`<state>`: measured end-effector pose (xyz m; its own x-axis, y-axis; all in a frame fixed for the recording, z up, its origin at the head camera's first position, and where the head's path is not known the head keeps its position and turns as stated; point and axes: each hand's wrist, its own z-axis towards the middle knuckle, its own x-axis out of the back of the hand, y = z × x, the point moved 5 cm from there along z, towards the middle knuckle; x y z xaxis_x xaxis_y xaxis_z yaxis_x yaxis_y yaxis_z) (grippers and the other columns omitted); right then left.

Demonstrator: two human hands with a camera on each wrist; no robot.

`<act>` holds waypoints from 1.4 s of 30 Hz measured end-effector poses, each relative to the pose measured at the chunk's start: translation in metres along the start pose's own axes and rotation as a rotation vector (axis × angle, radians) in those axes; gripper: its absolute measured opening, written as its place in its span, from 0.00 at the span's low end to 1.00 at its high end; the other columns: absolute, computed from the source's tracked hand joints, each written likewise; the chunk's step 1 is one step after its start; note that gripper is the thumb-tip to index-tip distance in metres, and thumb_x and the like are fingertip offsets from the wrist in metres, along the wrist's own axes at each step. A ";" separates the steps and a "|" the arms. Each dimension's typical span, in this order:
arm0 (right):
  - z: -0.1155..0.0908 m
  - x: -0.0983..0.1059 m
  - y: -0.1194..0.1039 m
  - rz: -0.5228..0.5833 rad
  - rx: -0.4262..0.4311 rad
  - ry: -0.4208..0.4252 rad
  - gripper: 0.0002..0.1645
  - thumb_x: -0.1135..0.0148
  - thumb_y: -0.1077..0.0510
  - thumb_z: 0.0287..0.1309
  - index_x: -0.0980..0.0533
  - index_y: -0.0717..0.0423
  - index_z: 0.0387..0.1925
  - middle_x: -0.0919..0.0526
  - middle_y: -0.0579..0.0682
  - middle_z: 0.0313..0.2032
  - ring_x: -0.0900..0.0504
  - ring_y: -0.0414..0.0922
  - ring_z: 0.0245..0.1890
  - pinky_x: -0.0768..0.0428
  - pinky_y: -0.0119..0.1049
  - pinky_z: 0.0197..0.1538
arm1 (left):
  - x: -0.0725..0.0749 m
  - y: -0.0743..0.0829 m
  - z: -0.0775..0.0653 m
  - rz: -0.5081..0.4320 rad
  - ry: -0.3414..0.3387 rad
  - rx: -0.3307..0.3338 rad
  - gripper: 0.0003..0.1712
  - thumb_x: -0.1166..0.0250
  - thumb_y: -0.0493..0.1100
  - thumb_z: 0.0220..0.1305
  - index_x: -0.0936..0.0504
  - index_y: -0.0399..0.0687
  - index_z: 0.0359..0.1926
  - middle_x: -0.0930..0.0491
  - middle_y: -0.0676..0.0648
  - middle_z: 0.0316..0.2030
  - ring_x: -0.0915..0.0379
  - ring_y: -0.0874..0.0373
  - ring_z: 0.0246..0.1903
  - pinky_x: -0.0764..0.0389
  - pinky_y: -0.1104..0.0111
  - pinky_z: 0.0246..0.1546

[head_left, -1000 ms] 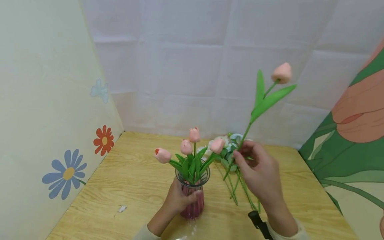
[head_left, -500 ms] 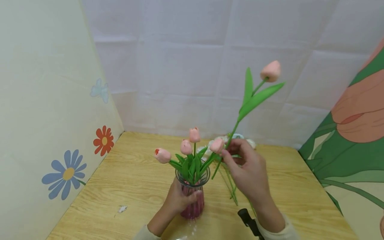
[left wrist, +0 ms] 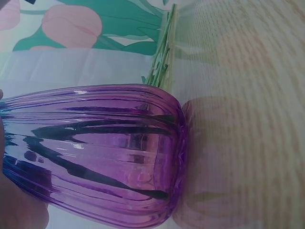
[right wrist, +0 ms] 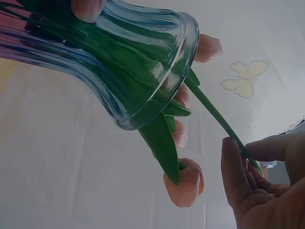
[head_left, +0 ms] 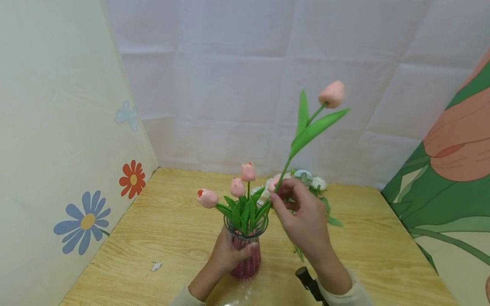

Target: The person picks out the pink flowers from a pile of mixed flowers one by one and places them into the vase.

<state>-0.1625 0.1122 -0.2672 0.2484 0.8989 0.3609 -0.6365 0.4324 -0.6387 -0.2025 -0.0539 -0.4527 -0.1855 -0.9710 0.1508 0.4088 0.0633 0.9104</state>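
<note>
My left hand (head_left: 229, 254) grips a ribbed glass vase (head_left: 246, 264) around its side, and the vase stands on the table. Several pink tulips (head_left: 248, 172) with green leaves fan out of its mouth. Between thumb and fingers, my right hand (head_left: 306, 219) pinches the stem of another pink tulip (head_left: 332, 94), whose bloom leans up to the right. The lower end of that stem (right wrist: 212, 109) meets the vase's rim in the right wrist view; how far inside it reaches, I cannot tell. Dark stems show through the purple glass base (left wrist: 109, 152) in the left wrist view.
White and pale flowers (head_left: 317, 183) with green leaves lie on the wooden table (head_left: 183, 238) behind my right hand, partly hidden by it. A black device (head_left: 306, 278) sits at my right wrist. Printed walls stand left and right, with a white cloth (head_left: 214, 93) at the back.
My right hand has moved left with the tulip, bringing the stem's lower end from right of the vase to its rim. The left hand and vase have stayed still.
</note>
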 end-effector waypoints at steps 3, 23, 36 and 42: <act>-0.003 -0.004 0.003 -0.027 -0.019 -0.017 0.13 0.32 0.71 0.58 0.22 0.59 0.44 0.15 0.48 0.35 0.15 0.41 0.36 0.13 0.30 0.38 | 0.000 0.000 0.000 0.003 -0.002 0.010 0.43 0.24 0.47 0.55 0.37 0.55 0.68 0.22 0.52 0.57 0.24 0.56 0.57 0.26 0.60 0.66; -0.022 -0.034 0.010 -0.112 0.048 -0.122 0.14 0.31 0.69 0.57 0.23 0.61 0.44 0.17 0.48 0.36 0.14 0.41 0.37 0.14 0.26 0.38 | 0.000 -0.001 0.000 -0.081 -0.037 0.033 0.44 0.25 0.45 0.57 0.40 0.59 0.70 0.24 0.53 0.60 0.24 0.56 0.58 0.25 0.62 0.65; -0.027 -0.037 0.009 -0.206 0.085 -0.139 0.10 0.29 0.64 0.59 0.18 0.57 0.42 0.15 0.47 0.38 0.15 0.37 0.35 0.14 0.29 0.37 | 0.000 0.001 0.000 -0.061 -0.041 -0.007 0.45 0.25 0.45 0.57 0.40 0.59 0.70 0.24 0.52 0.61 0.24 0.55 0.59 0.25 0.60 0.65; -0.029 -0.034 0.007 -0.217 0.095 -0.122 0.08 0.29 0.64 0.59 0.17 0.55 0.40 0.15 0.44 0.36 0.16 0.34 0.33 0.15 0.27 0.36 | 0.000 0.003 0.000 -0.044 -0.022 0.014 0.46 0.25 0.46 0.56 0.41 0.59 0.70 0.26 0.53 0.62 0.26 0.57 0.61 0.28 0.59 0.68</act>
<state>-0.1537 0.0870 -0.3036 0.2998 0.7683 0.5655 -0.6453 0.5999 -0.4729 -0.2011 -0.0542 -0.4501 -0.2224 -0.9677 0.1190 0.3872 0.0243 0.9217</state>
